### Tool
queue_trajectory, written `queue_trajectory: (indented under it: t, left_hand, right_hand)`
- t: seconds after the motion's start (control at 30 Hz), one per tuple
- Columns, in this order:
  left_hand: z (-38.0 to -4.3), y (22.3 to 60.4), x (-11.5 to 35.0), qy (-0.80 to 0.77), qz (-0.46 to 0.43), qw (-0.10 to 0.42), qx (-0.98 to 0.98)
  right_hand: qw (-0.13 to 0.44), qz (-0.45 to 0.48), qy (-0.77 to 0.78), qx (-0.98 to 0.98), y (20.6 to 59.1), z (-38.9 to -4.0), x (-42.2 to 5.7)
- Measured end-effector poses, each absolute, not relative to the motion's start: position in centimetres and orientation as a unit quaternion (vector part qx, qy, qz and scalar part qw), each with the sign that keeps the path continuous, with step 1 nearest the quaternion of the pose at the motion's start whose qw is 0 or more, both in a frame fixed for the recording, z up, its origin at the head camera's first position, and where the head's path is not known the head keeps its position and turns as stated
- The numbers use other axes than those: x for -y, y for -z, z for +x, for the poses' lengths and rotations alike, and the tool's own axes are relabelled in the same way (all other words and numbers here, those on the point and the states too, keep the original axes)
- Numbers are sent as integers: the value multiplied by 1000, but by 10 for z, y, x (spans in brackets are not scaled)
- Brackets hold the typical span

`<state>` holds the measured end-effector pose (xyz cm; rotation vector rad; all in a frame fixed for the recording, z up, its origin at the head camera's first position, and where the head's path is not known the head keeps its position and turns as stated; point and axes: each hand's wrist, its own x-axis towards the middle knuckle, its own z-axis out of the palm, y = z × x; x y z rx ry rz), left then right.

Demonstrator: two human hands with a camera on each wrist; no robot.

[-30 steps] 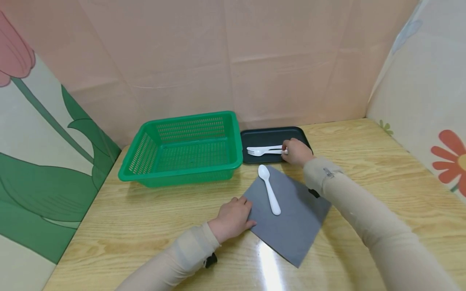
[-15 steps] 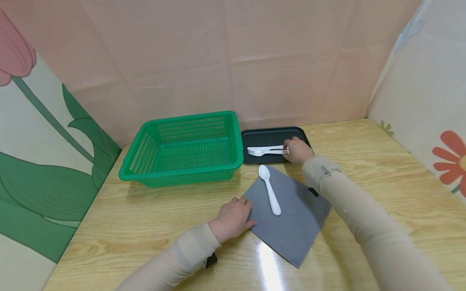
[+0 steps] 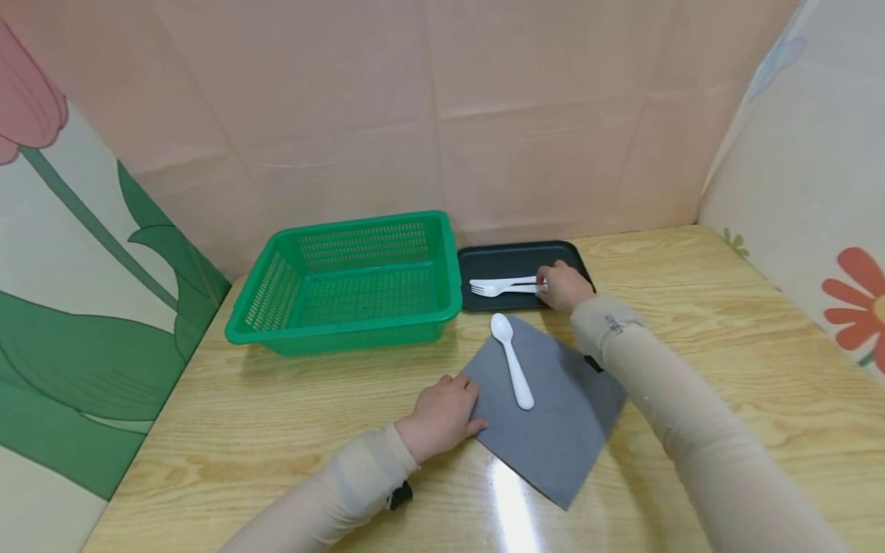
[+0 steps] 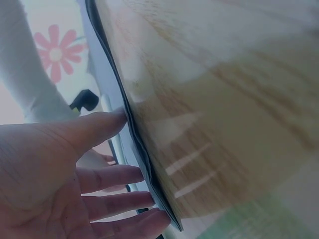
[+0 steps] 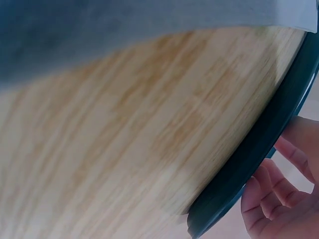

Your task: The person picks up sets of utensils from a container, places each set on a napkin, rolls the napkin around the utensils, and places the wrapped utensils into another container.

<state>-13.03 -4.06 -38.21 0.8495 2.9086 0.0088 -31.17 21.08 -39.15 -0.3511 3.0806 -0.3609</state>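
Note:
A grey folded napkin lies at an angle on the table, with a white plastic spoon on top of it. My left hand rests on the napkin's left edge, thumb and fingers extended; the left wrist view shows the fingertips along the napkin's edge. My right hand reaches over the front of a black tray and pinches the handle end of a white plastic fork. Just behind the fork lies a white plastic knife, its handle end hidden by my fingers.
A green plastic basket with slotted walls stands to the left of the tray, its rim right beside it. Behind both rises a pink cloth-like wall. The wooden table extends toward me and to the right.
Almost nothing differs. My right forearm has shifted slightly to the left, while its hand stays at the fork. The left hand, napkin and spoon keep their places.

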Motion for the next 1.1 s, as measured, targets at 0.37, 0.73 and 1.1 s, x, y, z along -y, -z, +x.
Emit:
queue_trajectory:
  t: [0.37,0.73,1.1]
  left_hand:
    - [-131,382,40,1,282,57,-958]
    - [-131,381,40,3,282,54,-958]
    - [-131,384,39,6,280,47,-959]
  right_hand:
    - [21,-100,123,-987,390,-311,-208]
    - [12,-110,121,-986,390,-312,-209]
    - [28,-100,115,-988,394,-314,-207]
